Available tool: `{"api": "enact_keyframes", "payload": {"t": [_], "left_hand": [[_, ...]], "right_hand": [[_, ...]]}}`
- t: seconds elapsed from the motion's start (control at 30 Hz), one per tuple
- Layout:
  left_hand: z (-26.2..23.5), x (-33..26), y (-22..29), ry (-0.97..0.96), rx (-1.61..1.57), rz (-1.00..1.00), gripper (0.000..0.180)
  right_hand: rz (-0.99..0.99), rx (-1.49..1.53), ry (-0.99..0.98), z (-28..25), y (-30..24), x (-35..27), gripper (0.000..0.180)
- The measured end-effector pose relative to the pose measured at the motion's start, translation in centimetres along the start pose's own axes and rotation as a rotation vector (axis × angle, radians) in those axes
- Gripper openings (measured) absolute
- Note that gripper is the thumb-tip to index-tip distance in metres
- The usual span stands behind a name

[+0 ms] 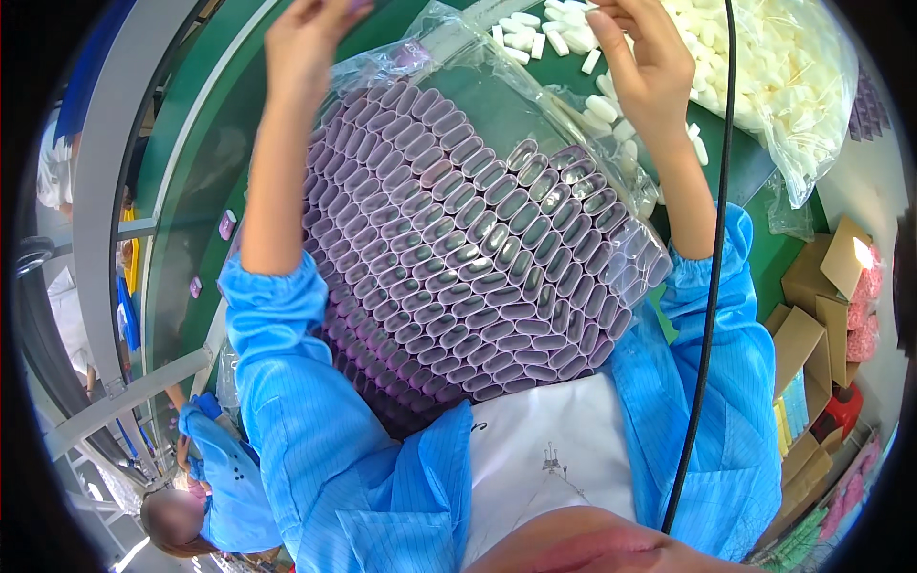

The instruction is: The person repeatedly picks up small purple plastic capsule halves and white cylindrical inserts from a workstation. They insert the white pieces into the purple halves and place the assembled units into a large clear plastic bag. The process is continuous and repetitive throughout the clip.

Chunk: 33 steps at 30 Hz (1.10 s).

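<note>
Head view, our left hand: we hold the left hand up at the top edge, its fingers bent in; a bit of purple shows at the fingertips, but the frame cuts them off, so we cannot tell if it is gripped.
Our right hand: the right hand is raised near the white pieces, fingers curved and thumb standing a little off; its tips run to the edge, so we cannot tell what, if anything, it holds.
Purple shells: the oval purple shells lie before us between our forearms, packed side by side in slanting rows, openings up; through many of the openings we see a grey-green tone, and some glint.
Clear plastic: a clear sheet covers a few shells at the right corner of the pack, and crumpled film lies along its far side.
Clear bag: at our upper right, the bag holds a heap of white pieces; more lie loose on the green surface.
Cardboard boxes: at our right, the open boxes stand together, one with yellow and blue contents; pink packs sit against them.
</note>
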<state>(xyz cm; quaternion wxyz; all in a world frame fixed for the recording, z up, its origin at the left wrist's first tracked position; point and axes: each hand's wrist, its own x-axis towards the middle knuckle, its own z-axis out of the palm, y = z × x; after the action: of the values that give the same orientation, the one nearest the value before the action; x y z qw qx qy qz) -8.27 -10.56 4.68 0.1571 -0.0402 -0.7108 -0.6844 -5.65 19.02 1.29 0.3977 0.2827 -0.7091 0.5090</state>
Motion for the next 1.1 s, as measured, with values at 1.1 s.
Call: {"api": "enact_keyframes", "payload": {"t": [1.1], "left_hand": [[5.1,-3.7,-2.3,-0.179,1.389,0.326,0.038]], "right_hand": [[-0.024,-0.186,-0.678,1.8,3.5,-2.5,0.012]]}}
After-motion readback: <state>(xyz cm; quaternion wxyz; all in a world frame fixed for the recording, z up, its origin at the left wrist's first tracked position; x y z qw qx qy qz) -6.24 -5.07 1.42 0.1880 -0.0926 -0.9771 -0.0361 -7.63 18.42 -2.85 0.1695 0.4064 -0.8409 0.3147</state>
